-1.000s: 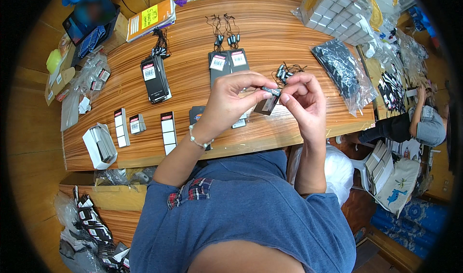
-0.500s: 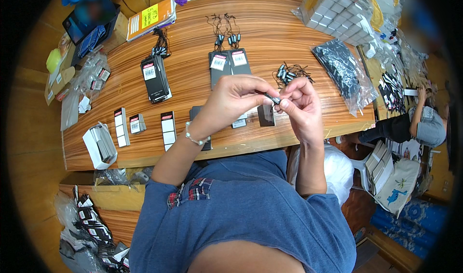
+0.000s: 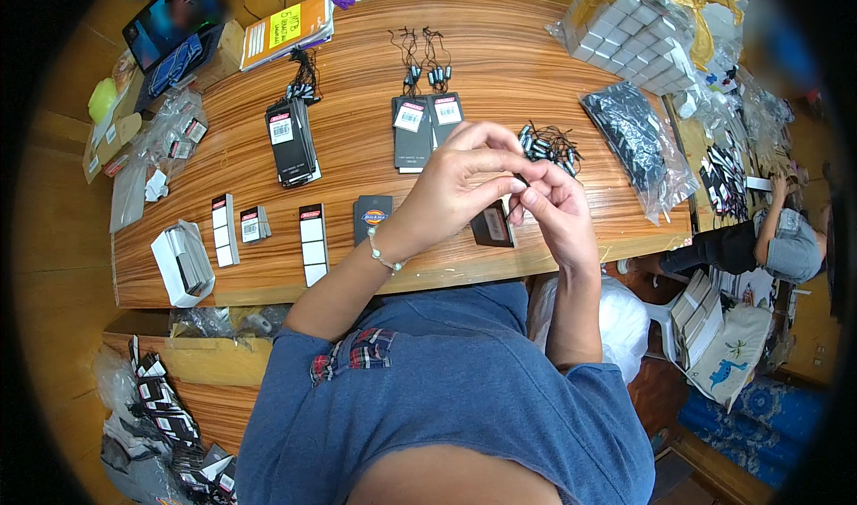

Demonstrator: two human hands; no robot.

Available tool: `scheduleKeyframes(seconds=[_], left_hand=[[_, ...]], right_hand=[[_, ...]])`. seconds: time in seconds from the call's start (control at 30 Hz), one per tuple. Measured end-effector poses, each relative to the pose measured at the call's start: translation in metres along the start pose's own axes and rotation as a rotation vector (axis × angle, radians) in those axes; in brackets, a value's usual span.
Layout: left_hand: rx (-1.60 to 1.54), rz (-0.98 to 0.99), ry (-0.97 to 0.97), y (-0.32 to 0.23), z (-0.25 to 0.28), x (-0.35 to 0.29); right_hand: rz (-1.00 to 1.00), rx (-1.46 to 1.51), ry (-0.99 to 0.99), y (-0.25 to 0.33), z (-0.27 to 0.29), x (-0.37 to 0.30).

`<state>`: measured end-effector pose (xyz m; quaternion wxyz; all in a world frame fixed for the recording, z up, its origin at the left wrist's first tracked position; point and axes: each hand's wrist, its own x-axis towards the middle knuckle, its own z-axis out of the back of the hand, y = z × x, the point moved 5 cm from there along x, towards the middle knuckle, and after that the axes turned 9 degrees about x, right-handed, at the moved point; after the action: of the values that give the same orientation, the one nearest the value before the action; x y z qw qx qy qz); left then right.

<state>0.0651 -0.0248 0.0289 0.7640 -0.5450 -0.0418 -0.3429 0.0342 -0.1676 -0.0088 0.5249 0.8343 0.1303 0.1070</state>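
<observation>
Over the table's near edge my two hands meet, fingertips pinched together. Between them is a black tag string (image 3: 521, 181), mostly hidden by the fingers. My left hand (image 3: 469, 175), below a beaded bracelet, grips it with thumb and index finger. My right hand (image 3: 562, 206) closes on its other side. Just beyond lies a tangled pile of black tag strings (image 3: 555, 148) with small shiny seals. Beneath the hands rests a dark stack of tags (image 3: 493, 227), partly covered. Left of centre are black tags (image 3: 372, 212) with a round emblem. Farther back lie two strung grey tags (image 3: 412, 144).
A stack of strung black tags (image 3: 290, 161) lies on the left. Small label stacks (image 3: 313, 246) and a white box of cards (image 3: 170, 260) line the near left. A plastic bag of black items (image 3: 629, 135) lies right, below stacked white boxes (image 3: 625, 41). Another person (image 3: 790, 233) works at far right.
My hands stay pinched together, but the left fingers now cover more of the string. The view has shifted slightly, and the emblem tags show more beside my left wrist.
</observation>
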Motion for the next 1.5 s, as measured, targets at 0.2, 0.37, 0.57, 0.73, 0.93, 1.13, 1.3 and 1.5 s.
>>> scheduleKeyframes(seconds=[0.2,0.37,0.57,0.73,0.93,1.13,1.3,1.5], left_hand=[[-0.542,0.208,0.090,0.025,-0.021,-0.015],[-0.529,0.314,0.217,0.037,-0.028,-0.025],[-0.653,0.286,0.014,0.041,-0.023,-0.027],[-0.526,0.269,-0.029,0.053,-0.010,-0.026],[-0.353,0.428,-0.136,0.102,0.034,-0.015],[-0.050,0.506,-0.129,0.160,0.056,-0.009],[0.207,0.536,-0.055,0.168,0.060,0.001],[0.556,0.487,-0.156,0.138,0.072,-0.009]], right_hand=[[0.197,0.491,-0.034,0.014,0.004,0.011],[0.195,0.617,-0.055,0.007,0.006,0.030],[0.215,0.533,-0.237,-0.001,-0.002,0.055],[0.153,0.549,-0.170,0.000,-0.005,0.093],[0.136,0.380,-0.183,0.011,0.004,0.181],[-0.032,0.070,-0.252,0.004,0.024,0.270],[-0.116,-0.088,-0.294,-0.012,0.045,0.310],[-0.346,-0.357,-0.203,-0.049,0.055,0.341]])
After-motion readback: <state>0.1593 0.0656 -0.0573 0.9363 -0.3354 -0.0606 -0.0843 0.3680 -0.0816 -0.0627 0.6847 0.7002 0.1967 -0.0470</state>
